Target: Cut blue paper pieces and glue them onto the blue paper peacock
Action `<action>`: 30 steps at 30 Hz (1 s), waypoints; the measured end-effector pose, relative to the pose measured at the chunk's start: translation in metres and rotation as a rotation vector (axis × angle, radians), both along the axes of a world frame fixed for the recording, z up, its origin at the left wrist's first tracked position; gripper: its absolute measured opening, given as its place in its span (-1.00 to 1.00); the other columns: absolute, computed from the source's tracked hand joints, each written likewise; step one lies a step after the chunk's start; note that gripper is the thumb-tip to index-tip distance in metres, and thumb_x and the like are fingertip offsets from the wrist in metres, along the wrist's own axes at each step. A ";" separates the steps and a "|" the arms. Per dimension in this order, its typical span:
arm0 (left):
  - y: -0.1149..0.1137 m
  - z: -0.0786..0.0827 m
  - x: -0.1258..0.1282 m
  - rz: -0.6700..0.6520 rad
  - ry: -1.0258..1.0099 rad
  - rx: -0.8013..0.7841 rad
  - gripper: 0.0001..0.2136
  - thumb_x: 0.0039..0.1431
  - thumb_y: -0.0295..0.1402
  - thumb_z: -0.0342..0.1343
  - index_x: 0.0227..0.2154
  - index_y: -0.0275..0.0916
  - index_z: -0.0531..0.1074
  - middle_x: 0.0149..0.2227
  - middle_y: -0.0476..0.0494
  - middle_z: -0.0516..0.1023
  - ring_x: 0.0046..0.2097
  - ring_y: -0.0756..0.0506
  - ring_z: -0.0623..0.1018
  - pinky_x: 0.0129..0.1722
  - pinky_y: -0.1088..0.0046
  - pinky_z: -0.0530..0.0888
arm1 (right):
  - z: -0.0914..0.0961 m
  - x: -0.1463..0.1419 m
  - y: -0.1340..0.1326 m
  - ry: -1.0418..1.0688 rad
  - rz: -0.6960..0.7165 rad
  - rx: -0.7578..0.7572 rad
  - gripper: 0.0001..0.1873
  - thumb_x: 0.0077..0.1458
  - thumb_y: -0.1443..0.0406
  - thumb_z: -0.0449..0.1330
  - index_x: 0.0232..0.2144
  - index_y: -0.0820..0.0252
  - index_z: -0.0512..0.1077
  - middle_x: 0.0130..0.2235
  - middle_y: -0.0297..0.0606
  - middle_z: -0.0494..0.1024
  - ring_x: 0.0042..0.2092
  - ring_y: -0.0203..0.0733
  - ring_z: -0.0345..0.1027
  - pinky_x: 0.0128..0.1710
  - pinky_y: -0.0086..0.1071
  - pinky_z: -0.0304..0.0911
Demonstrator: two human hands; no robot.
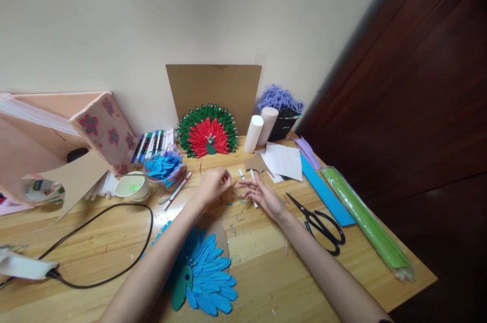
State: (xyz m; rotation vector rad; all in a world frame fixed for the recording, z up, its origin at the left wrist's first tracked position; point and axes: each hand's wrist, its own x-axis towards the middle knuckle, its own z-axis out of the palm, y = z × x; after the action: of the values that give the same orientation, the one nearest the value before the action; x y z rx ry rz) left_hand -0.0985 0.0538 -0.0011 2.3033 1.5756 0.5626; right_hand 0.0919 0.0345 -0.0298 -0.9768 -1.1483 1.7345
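My left hand (213, 185) is above the middle of the table, fingers curled in a pinch. Whatever is between its fingertips, if anything, is too small to make out. Facing it, my right hand (264, 198) is open with fingers apart, close to a white marker (255, 205). Below my left forearm lies a paper peacock with blue feathers (213, 282) and a dark green body (181, 290), on a brown cardboard backing (219, 237); the forearm hides part of it. Black-handled scissors (319, 224) rest right of my right hand.
A red and green peacock (209, 133) leans on cardboard (216, 79) at the wall. Left are a bowl of blue paper pieces (164, 167), a paper cup (131, 187), markers (154, 144) and a glue gun (26, 264) with its cord. Right lies a wrapped green roll (365, 221).
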 end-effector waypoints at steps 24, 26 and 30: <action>-0.010 0.013 -0.021 0.053 0.111 0.029 -0.82 0.18 -0.35 -0.06 -0.39 -0.23 0.44 -0.32 -0.15 0.52 -0.26 -0.10 0.49 -0.31 0.46 0.30 | 0.013 0.016 0.065 -1.596 -0.133 0.597 -0.77 0.13 0.36 -0.01 -0.25 0.31 0.41 -0.24 0.04 0.53 -0.22 -0.03 0.42 -0.28 -0.31 0.17; -0.014 0.014 -0.028 0.060 0.095 0.028 -0.81 0.18 -0.35 -0.05 -0.43 -0.23 0.44 -0.33 -0.15 0.51 -0.27 -0.09 0.49 -0.32 0.47 0.29 | 0.024 0.014 0.064 -1.592 -0.143 0.612 -0.76 0.12 0.41 -0.04 -0.26 0.29 0.42 -0.26 0.04 0.54 -0.26 -0.03 0.44 -0.32 -0.31 0.17; -0.022 0.016 -0.040 0.079 0.005 0.029 -0.92 0.08 -0.42 0.05 -0.44 -0.23 0.43 -0.32 -0.11 0.50 -0.26 -0.08 0.49 -0.32 0.49 0.30 | 0.049 0.008 0.061 -1.559 -0.193 0.670 -0.73 0.14 0.38 -0.06 -0.23 0.22 0.42 -0.28 -0.02 0.56 -0.28 -0.02 0.46 -0.35 -0.32 0.17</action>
State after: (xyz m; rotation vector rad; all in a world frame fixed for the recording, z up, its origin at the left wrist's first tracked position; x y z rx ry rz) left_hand -0.1388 0.0322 0.0151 2.2730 1.6778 0.6033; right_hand 0.0999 0.0957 0.0188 -1.8795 -2.1862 0.0457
